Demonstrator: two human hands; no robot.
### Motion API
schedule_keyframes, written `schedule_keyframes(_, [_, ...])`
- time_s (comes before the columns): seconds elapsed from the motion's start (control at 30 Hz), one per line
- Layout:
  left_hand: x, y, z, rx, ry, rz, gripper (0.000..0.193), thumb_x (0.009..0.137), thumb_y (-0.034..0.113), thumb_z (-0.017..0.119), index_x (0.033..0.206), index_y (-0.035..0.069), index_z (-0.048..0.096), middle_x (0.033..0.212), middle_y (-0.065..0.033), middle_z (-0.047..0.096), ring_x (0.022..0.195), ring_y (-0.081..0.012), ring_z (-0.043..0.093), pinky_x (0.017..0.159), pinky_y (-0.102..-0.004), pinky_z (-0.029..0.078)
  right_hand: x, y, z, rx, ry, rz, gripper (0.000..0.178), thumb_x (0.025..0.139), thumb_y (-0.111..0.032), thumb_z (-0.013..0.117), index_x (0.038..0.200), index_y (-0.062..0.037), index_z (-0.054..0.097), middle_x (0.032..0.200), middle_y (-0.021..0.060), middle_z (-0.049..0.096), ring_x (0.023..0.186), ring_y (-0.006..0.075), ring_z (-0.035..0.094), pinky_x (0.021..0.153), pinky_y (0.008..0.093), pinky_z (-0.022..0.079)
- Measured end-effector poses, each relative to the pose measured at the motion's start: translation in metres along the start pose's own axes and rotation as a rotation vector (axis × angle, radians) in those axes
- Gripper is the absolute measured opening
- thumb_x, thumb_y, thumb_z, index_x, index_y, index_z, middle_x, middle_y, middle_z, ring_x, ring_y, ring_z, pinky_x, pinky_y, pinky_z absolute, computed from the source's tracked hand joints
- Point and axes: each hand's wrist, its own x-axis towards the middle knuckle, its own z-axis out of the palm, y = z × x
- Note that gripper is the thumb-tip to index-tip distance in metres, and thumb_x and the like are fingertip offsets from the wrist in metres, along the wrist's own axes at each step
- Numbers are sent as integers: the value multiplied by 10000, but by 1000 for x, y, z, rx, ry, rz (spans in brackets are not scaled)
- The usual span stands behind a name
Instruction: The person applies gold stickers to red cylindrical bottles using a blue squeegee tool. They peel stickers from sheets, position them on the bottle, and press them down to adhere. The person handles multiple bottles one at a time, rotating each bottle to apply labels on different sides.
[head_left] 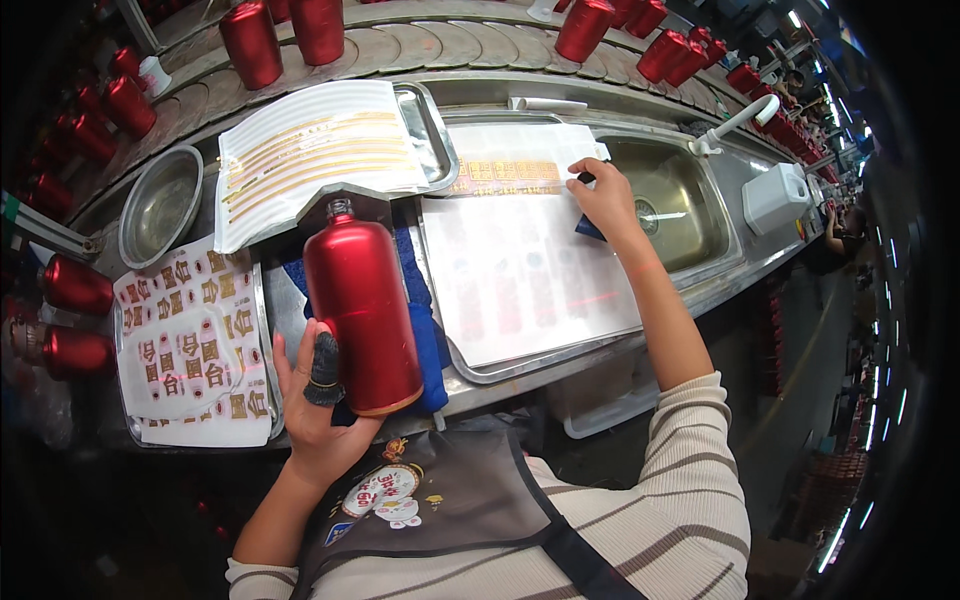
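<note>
"From over here, what's the big thing?"

"The shiny grey metal sink with round corners (665, 175). Left of it is a flat silver metal tray (488, 377) with a big, thin white paper sheet (540, 260) on it."

"And where's the bottle?"

"The tall, round, shiny red bottle (362, 300) leans over a soft blue cloth (431, 350), left of the tray. (I like how it shines!)"

"What are the hands doing?"

"The left hand (318, 408) touches the bottle low down. Its fingers are spread, thumb by the bottom; I can't tell if they grip. The right hand (607, 198) is by the sheet's top right corner. Its thumb and pointing finger are close together, but I can't see if something's between them."

"So which bit of the job is this?"

"Looks like picking at the row of little square gold stickers (515, 172) while minding the bottle. I think the next move needs a gentle pinch and a steady bottle."

"Anything smaller?"

"A dark cloth finger cover (324, 368) on the left hand."
</note>
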Motion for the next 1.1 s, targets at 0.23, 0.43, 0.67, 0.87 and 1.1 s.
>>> schedule_keyframes(0.23, [-5,-2,1,35,2,-36,961,654,210,904,1462,-9,432,1417,-226,535,1379,-384,457,1147,-650,192,50,6,16,-173,-213,-64,331,825,-230,722,1155,-206,733,1078,125,613,1055,297,620,893,402,490])
schedule_keyframes(0.43, [-6,-1,2,56,5,-25,1000,655,230,914,1479,-11,403,1424,-250,519,1364,-395,472,1129,-669,215,51,-1,17,-166,-226,-104,180,814,-237,735,981,-171,726,1033,81,623,1019,289,627,836,399,499])
schedule_keyframes(0.67, [-5,-4,4,31,27,0,991,661,219,905,1480,-15,398,1427,-253,515,1354,-411,477,1117,-689,219,65,3,19,-198,-248,-124,115,819,-209,703,883,-116,679,929,111,677,926,320,650,769,415,507])
schedule_keyframes(0.87, [-4,-3,2,15,11,-10,982,668,207,898,1477,-31,394,1436,-242,511,1364,-407,467,1114,-690,223,62,-7,0,-191,-224,-218,82,808,-121,626,877,-92,660,824,119,692,838,344,656,721,432,503])
schedule_keyframes(1.1, [-5,-10,7,-34,37,16,986,667,230,908,1478,-17,404,1442,-232,511,1381,-383,453,1115,-672,233,30,-24,-45,-222,-79,-258,139,800,-108,687,919,-58,634,840,122,676,769,319,635,699,380,493])
